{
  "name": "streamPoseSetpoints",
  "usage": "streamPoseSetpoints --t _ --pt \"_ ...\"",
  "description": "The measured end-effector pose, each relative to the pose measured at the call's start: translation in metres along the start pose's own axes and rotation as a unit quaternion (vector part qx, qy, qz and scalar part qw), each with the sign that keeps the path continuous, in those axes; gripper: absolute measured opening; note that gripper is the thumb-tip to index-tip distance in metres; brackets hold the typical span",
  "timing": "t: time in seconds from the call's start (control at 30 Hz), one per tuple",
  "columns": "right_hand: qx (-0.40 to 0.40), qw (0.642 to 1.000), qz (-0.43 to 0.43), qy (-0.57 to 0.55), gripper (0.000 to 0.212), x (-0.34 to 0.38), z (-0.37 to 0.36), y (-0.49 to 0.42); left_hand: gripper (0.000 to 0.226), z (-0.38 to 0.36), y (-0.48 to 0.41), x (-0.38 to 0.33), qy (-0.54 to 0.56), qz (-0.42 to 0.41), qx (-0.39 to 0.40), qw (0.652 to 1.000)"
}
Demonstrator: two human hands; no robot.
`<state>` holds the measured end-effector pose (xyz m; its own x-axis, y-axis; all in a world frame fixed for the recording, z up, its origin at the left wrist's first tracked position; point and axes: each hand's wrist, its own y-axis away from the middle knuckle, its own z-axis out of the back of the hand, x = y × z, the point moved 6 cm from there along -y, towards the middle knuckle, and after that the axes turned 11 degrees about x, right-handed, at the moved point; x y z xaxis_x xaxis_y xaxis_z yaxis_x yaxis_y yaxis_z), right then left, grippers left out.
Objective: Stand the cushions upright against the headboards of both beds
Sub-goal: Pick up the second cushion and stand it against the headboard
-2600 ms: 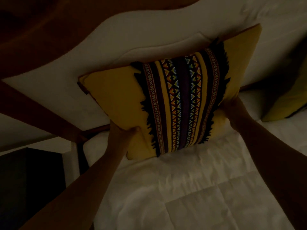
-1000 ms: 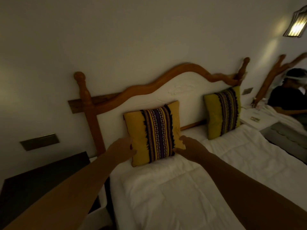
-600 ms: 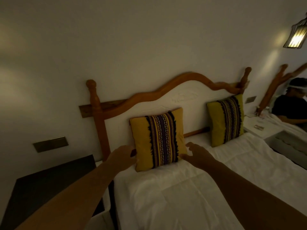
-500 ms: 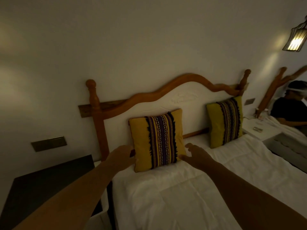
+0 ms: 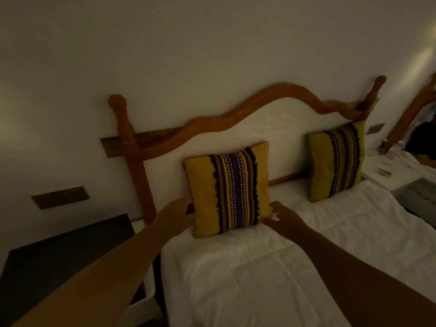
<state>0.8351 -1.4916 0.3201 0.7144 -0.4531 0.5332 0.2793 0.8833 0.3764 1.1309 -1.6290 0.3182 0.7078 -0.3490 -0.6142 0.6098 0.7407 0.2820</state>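
if my spread right hand [image 5: 282,218] or left hand [image 5: 175,214] drags on release, the cushion [image 5: 227,188] between them topples forward.

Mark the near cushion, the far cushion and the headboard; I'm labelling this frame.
near cushion [image 5: 232,188], head view, woven centre band.
far cushion [image 5: 339,159], head view, striped band.
headboard [image 5: 271,94], head view, wooden top rail.

We face a dim plain wall [image 5: 188,55], a brass wall plate [image 5: 60,196] at left, a dark bedside cabinet [image 5: 59,260] near left, warm light glow [image 5: 422,67] far right, white bedding [image 5: 259,279] below.
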Motion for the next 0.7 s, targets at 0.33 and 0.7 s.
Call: streamPoseSetpoints --t 0.33,0.7 --pt "-0.006 0.996 -0.053 -0.073 0.081 -0.047 0.002 -0.158 0.079 -0.024 -0.141 0.065 0.138 0.065 -0.03 0.988" --pt "-0.051 0.973 -0.108 -0.199 0.081 -0.152 -0.006 -0.339 0.123 -0.086 -0.289 0.157 0.276 0.126 -0.017 0.953"
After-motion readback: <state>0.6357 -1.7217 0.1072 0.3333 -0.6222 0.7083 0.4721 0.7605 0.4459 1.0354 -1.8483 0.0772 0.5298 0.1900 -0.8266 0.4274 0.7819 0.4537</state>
